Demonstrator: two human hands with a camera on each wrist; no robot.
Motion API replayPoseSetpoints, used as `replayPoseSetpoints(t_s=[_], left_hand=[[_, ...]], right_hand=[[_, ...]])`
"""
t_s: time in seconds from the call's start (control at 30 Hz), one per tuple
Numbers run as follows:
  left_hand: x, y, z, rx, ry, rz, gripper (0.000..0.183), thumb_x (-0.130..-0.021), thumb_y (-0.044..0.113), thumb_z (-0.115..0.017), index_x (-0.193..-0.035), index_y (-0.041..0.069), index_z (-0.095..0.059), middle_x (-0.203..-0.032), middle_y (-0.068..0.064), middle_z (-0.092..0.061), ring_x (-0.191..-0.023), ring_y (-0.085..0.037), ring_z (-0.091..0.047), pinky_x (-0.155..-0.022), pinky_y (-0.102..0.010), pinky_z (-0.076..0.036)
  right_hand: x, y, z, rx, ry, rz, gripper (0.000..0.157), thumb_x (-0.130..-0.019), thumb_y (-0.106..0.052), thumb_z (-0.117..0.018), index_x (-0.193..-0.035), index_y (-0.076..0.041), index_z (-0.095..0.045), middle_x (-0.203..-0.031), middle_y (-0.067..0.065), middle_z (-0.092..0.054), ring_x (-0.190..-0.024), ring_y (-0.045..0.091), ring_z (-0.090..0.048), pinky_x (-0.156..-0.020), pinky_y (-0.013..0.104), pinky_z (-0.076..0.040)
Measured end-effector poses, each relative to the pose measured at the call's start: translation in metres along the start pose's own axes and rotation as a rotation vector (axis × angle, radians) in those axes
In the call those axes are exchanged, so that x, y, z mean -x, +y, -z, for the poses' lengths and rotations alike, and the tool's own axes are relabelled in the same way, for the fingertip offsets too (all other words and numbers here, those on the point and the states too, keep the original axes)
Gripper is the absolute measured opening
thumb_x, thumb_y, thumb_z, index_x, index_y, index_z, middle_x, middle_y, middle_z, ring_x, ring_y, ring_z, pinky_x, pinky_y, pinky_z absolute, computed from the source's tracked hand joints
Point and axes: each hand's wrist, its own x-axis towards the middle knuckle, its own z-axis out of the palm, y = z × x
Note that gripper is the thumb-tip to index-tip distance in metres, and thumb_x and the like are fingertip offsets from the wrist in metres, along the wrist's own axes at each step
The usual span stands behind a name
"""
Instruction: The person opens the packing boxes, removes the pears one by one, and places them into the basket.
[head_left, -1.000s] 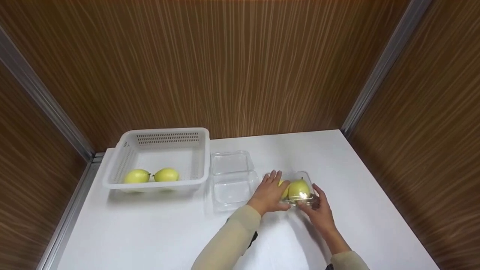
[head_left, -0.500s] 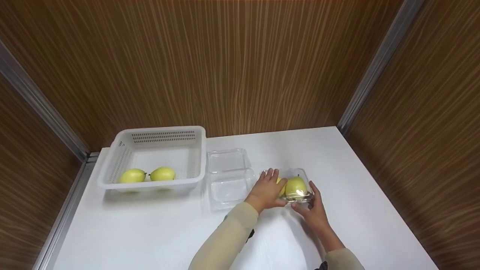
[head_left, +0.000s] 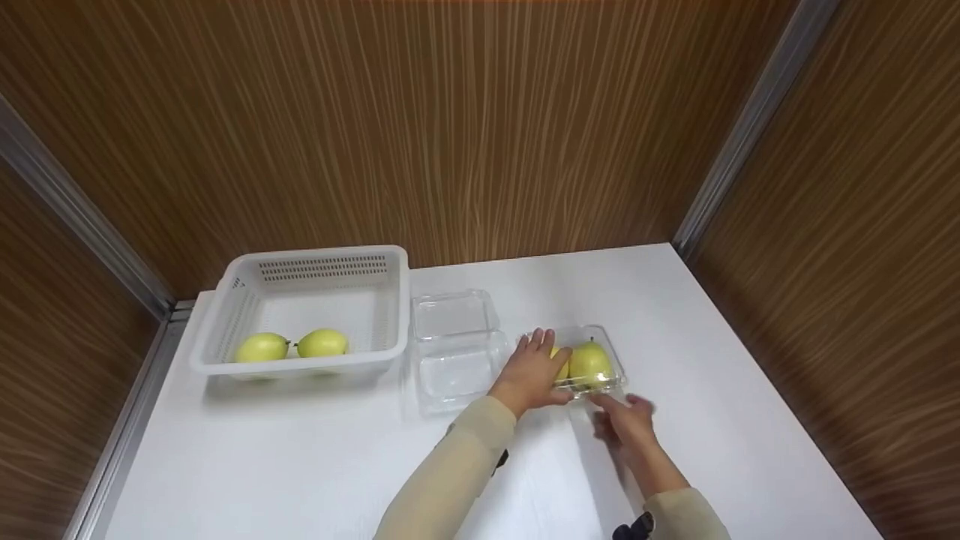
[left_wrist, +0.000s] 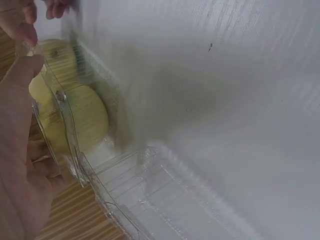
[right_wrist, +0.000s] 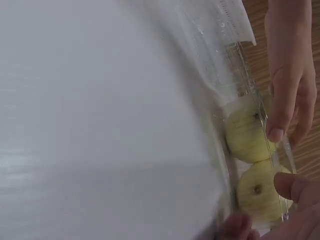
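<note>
A clear plastic clamshell box (head_left: 612, 354) with its lid down holds two yellow-green pears (head_left: 591, 365). My left hand (head_left: 527, 375) lies over the box's left end, fingers spread across the top and thumb at the front rim. At the front right, my right hand (head_left: 630, 421) touches the rim with its thumb, while its other fingers are off the box, slightly blurred. In the right wrist view the right thumb (right_wrist: 290, 186) presses on the rim beside the nearer pear (right_wrist: 257, 192). The left wrist view shows the left thumb (left_wrist: 31, 65) at the same rim.
A second clear clamshell box (head_left: 456, 367) lies opened just left of my left hand. Farther left, a white plastic basket (head_left: 300, 367) holds two more pears (head_left: 322, 343). Wood-grain panels (head_left: 480, 135) wall in the white table (head_left: 315, 465) at the back and sides.
My right hand has let go of the box's right end and drawn back toward the front rim. The left hand keeps its place on the lid. The head view has shifted slightly.
</note>
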Motion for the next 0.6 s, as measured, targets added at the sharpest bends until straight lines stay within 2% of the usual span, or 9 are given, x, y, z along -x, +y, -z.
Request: replayPoseSetpoints(t_s=[0.07, 0.13, 0.2, 0.27, 0.37, 0.5, 0.6], left_hand=[[0.0, -0.001, 0.002, 0.016, -0.013, 0.003, 0.078, -0.085, 0.061, -0.062, -0.151, 0.024, -0.042, -0.158, -0.017, -0.035, -0.148, -0.034, -0.03, -0.121, -0.046, -0.026], [0.0, -0.001, 0.003, 0.031, -0.027, 0.007, 0.08, -0.083, 0.061, -0.064, -0.151, 0.024, -0.042, -0.159, -0.016, -0.035, -0.149, -0.033, -0.029, -0.122, -0.045, -0.025], [0.0, -0.002, 0.003, 0.046, -0.043, 0.009, 0.083, -0.082, 0.063, -0.066, -0.151, 0.025, -0.041, -0.16, -0.015, -0.033, -0.149, -0.033, -0.028, -0.122, -0.044, -0.024], [-0.001, -0.002, 0.003, 0.063, -0.047, 0.009, 0.085, -0.08, 0.065, -0.068, -0.15, 0.026, -0.042, -0.16, -0.014, -0.034, -0.149, -0.033, -0.028, -0.122, -0.044, -0.023], [-0.002, -0.002, 0.003, 0.107, -0.034, 0.016, 0.084, -0.078, 0.066, -0.07, -0.148, 0.026, -0.045, -0.159, -0.013, -0.036, -0.149, -0.032, -0.03, -0.122, -0.045, -0.024], [-0.002, -0.003, 0.002, 0.166, -0.016, 0.042, 0.081, -0.079, 0.066, -0.07, -0.145, 0.025, -0.049, -0.158, -0.013, -0.038, -0.148, -0.032, -0.03, -0.122, -0.045, -0.023], [-0.004, -0.003, 0.003, 0.175, -0.017, 0.048, 0.081, -0.079, 0.066, -0.07, -0.145, 0.025, -0.049, -0.158, -0.013, -0.038, -0.148, -0.032, -0.03, -0.122, -0.045, -0.023]], right_hand=[[-0.002, 0.002, 0.002, -0.02, -0.09, -0.083, 0.051, -0.092, -0.031, -0.068, -0.123, 0.006, -0.051, -0.081, 0.009, -0.07, -0.062, 0.014, -0.065, -0.06, 0.029, -0.057], [-0.004, 0.005, 0.003, 0.005, -0.182, -0.103, 0.041, -0.096, -0.035, -0.062, -0.11, 0.003, -0.064, -0.079, 0.007, -0.072, -0.063, 0.012, -0.066, -0.058, 0.028, -0.057], [-0.006, 0.007, 0.002, 0.001, -0.229, -0.089, 0.036, -0.098, -0.034, -0.058, -0.105, 0.001, -0.068, -0.082, 0.006, -0.074, -0.067, 0.012, -0.068, -0.059, 0.027, -0.056], [-0.008, 0.008, 0.0, -0.019, -0.252, -0.063, 0.032, -0.098, -0.028, -0.056, -0.105, 0.0, -0.07, -0.086, 0.007, -0.075, -0.071, 0.012, -0.069, -0.06, 0.026, -0.057], [-0.011, 0.006, 0.001, -0.114, -0.316, -0.101, 0.031, -0.099, -0.022, -0.054, -0.113, 0.002, -0.068, -0.096, 0.011, -0.076, -0.083, 0.017, -0.073, -0.071, 0.029, -0.06], [-0.018, 0.003, 0.009, -0.211, -0.481, -0.173, 0.031, -0.102, -0.023, -0.053, -0.12, -0.001, -0.065, -0.109, 0.015, -0.074, -0.101, 0.023, -0.073, -0.085, 0.033, -0.059], [-0.023, 0.004, 0.014, -0.232, -0.584, -0.147, 0.033, -0.105, -0.028, -0.05, -0.12, -0.004, -0.065, -0.114, 0.014, -0.073, -0.106, 0.023, -0.071, -0.085, 0.032, -0.059]])
